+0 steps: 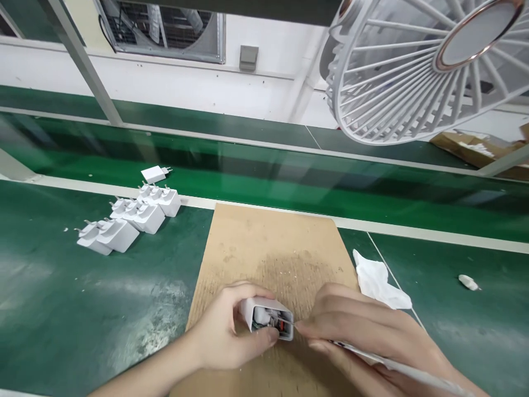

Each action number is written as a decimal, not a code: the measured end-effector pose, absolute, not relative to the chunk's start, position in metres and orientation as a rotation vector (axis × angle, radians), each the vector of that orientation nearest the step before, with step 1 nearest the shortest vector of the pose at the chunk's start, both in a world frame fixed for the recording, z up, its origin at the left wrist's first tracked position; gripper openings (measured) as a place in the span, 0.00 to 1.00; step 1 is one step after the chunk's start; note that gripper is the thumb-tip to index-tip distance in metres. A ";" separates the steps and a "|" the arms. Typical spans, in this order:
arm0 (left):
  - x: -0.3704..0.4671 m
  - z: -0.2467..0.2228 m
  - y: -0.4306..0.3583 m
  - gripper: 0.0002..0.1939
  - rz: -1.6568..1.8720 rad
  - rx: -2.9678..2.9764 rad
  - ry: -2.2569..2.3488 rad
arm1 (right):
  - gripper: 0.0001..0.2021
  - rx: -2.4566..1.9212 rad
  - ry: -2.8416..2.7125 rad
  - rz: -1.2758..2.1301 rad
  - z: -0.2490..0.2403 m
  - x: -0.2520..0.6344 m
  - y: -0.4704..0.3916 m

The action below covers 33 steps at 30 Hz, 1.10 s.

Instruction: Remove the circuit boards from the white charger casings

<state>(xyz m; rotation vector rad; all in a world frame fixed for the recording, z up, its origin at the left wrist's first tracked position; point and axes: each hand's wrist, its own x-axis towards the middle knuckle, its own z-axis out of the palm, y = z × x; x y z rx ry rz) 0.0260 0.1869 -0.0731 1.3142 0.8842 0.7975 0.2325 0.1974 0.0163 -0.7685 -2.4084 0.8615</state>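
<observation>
My left hand [233,331] is wrapped around a white charger housing [258,304], thumb on its lower edge. The housing's open end faces right and shows a circuit board with small parts, a white blob and a red bit inside. My right hand [363,331] pinches a slim pale tool [407,368], whose handle runs back to the lower right. Its fine metal tip reaches the open end of the housing; whether it touches the parts inside I cannot tell. Both hands are over a brown cardboard sheet [243,237].
Several white plug chargers [151,216] stand in rows at left, with a single charger [154,174] behind them. A white cloth [378,281] and a small white piece [469,282] lie at right on the green bench [165,292]. A white fan [392,82] hangs close at upper right.
</observation>
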 end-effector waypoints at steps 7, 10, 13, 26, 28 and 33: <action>0.024 -0.073 0.188 0.15 0.819 1.374 0.895 | 0.17 -0.710 -2.472 0.892 0.014 0.238 0.201; 0.024 -0.076 0.187 0.16 0.812 1.407 0.902 | 0.18 -0.703 -2.521 0.932 0.015 0.239 0.202; 0.026 -0.079 0.187 0.15 0.826 1.419 0.883 | 0.16 -0.707 -2.564 0.924 0.017 0.238 0.200; 0.025 -0.083 0.177 0.16 0.958 1.260 0.847 | 0.14 -0.772 -2.419 0.789 0.008 0.232 0.196; 0.025 -0.083 0.178 0.15 0.913 1.224 0.849 | 0.14 -0.737 -2.426 0.797 0.015 0.235 0.197; 0.026 -0.087 0.176 0.16 0.919 1.186 0.857 | 0.12 -0.654 -2.514 0.778 0.015 0.234 0.200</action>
